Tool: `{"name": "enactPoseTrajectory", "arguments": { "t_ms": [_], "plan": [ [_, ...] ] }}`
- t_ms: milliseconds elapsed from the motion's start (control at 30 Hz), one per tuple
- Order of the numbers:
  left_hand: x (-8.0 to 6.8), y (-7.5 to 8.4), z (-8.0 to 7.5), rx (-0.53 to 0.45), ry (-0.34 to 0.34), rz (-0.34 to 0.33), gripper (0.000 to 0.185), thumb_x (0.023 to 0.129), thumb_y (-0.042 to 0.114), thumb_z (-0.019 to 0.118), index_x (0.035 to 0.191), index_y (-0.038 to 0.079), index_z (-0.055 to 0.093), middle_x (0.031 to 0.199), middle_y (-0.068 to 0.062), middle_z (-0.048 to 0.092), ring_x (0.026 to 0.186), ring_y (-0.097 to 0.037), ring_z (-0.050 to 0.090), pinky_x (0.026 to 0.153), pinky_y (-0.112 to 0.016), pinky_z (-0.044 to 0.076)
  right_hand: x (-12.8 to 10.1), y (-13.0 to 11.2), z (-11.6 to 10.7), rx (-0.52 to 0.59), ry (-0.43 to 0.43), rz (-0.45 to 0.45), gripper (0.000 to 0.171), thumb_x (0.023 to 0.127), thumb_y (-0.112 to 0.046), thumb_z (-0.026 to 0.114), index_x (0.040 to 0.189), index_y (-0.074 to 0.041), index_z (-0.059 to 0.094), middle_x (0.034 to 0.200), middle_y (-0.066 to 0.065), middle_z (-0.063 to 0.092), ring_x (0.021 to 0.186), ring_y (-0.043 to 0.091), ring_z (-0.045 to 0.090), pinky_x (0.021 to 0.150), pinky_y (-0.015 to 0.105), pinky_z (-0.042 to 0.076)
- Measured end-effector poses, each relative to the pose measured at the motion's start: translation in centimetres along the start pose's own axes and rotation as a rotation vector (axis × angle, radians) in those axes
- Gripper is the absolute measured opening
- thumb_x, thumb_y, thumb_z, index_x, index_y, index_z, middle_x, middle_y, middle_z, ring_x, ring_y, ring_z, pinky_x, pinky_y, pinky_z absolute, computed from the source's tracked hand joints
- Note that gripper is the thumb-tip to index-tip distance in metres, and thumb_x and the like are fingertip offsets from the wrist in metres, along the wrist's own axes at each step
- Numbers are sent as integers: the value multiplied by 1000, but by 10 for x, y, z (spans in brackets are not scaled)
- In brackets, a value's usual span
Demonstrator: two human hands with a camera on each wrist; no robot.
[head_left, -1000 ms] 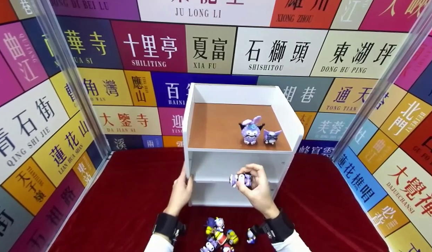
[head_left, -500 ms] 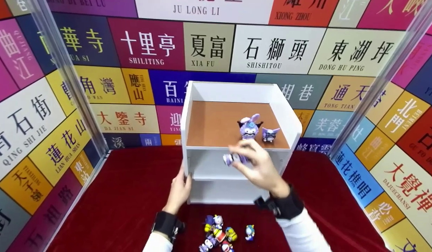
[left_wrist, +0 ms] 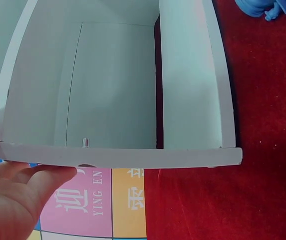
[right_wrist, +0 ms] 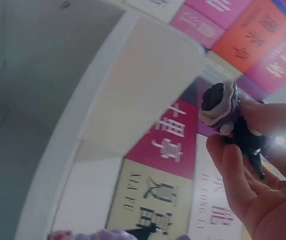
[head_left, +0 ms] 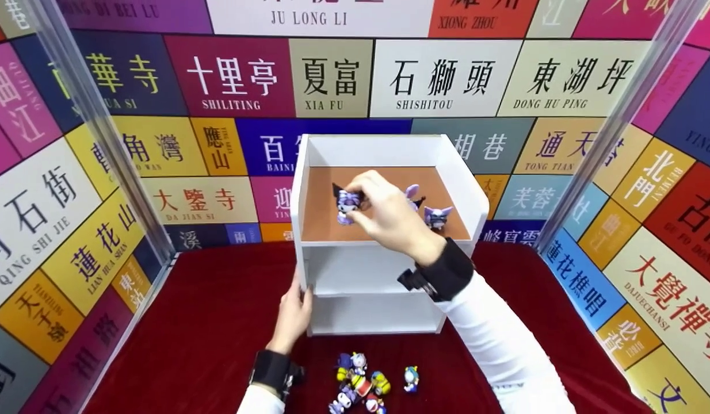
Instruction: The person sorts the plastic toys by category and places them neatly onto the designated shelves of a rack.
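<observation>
The right hand pinches a purple figurine over the brown top shelf, frame centre, so this looks like placing; setting it upright comes next. The left hand lies flat-fingered against the white cabinet, lower centre

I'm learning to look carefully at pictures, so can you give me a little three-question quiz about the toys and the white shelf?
1. True or false: the right hand holds a small purple and black figurine over the brown top board of the white wooden shelf unit.
2. What does the left hand touch? A) the pile of small colourful toy figures on the red velvet cloth; B) the shelf unit's left side panel; C) the figurine.
3. Fill in: besides the held one, ___ other purple figurines stand on the top board.

Key: 1 true; 2 B; 3 two.
</observation>
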State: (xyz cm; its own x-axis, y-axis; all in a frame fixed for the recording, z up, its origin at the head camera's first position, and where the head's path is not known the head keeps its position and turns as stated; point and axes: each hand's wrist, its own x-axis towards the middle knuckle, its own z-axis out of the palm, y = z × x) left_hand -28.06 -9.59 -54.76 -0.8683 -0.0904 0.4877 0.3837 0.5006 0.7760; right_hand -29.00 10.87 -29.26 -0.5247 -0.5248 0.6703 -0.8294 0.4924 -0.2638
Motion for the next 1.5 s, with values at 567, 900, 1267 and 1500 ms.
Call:
{"name": "enactPoseTrajectory", "arguments": {
  "t_ms": [567, 900, 1267, 1500],
  "plan": [
    [-1, 3, 1, -11, -13, -27, 61, 93, 4, 52, 149, 11, 30, 72, -16, 59, 53, -10, 43, 51, -26, 44, 9, 16, 33, -278, -10, 80, 27, 74, -18, 80, 98, -10, 70, 100, 2, 71, 98, 21, 52, 87, 44, 29],
    [-2, 2, 0, -6, 11, -26, 61, 92, 3, 54, 149, 9, 32, 83, -19, 64, 56, -14, 48, 53, -28, 47, 10, 18, 41, -302, -4, 93, 29, 72, -21, 81, 98, -14, 70, 99, -2, 71, 102, 20, 51, 92, 45, 25],
    [-2, 5, 1, 16, 22, -8, 60, 93, 6, 56, 148, 8, 33, 118, -28, 62, 68, -23, 58, 62, -37, 51, 10, 20, 46, -297, -22, 126, 28, 73, -22, 81, 97, -15, 68, 95, -2, 71, 104, 20, 50, 95, 46, 23],
    [-2, 2, 2, 10, 27, -7, 60, 92, 5, 55, 148, 10, 33, 115, -27, 64, 65, -20, 55, 60, -33, 50, 10, 19, 48, -298, -24, 130, 30, 73, -20, 81, 99, -15, 66, 99, -2, 70, 106, 20, 49, 96, 47, 23]
  ]
}}
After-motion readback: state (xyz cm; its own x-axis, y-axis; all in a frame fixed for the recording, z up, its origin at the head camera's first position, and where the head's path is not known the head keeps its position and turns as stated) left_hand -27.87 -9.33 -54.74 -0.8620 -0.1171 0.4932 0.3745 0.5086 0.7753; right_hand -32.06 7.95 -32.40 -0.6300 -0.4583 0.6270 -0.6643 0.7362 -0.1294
